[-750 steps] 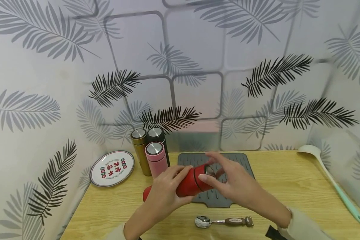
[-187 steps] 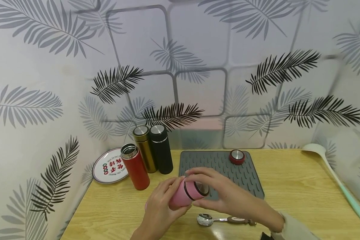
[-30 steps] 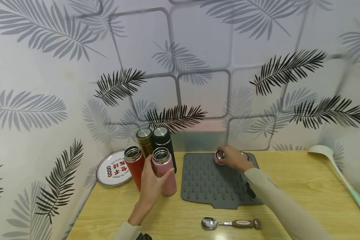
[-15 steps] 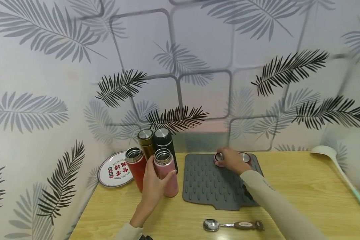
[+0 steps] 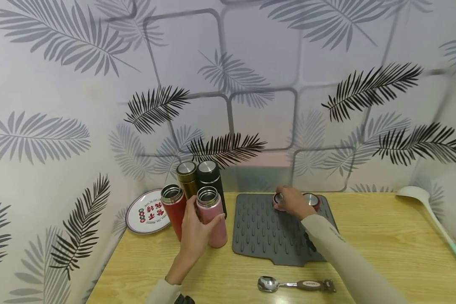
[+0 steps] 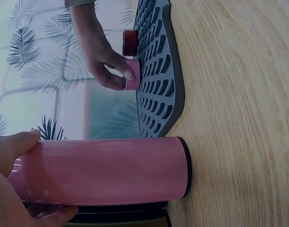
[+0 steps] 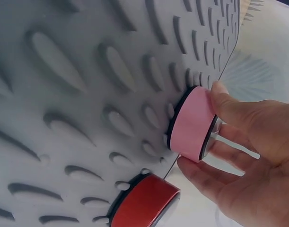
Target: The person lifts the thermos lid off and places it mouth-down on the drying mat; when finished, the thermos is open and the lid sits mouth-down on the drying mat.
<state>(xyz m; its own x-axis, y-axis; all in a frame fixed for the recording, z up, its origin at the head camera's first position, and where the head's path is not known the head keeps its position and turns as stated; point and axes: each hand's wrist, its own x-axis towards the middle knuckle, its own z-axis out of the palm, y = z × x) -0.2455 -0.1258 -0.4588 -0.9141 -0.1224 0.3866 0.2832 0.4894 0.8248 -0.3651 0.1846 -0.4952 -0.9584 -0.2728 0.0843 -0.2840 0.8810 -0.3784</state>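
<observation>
My left hand grips the upper part of a lidless pink thermos bottle, which stands upright on the wooden table. With thumb and fingers my right hand pinches a pink bottle lid that rests on the grey ridged mat. Right beside it on the mat sits a red lid, apart from the hand. An uncapped red thermos stands just left of the pink one. Behind them are a gold thermos and a black thermos, both with their lids on.
A white plate with red lettering leans at the back left, partly behind the red thermos. In front of the mat lies a spoon with a brown handle. A white ladle with a green handle leans at the right wall.
Earlier both hands held the red, then the pink thermos at its lid. Now both stand uncapped and their lids are on the mat. Over the last second the hands stay nearly still.
</observation>
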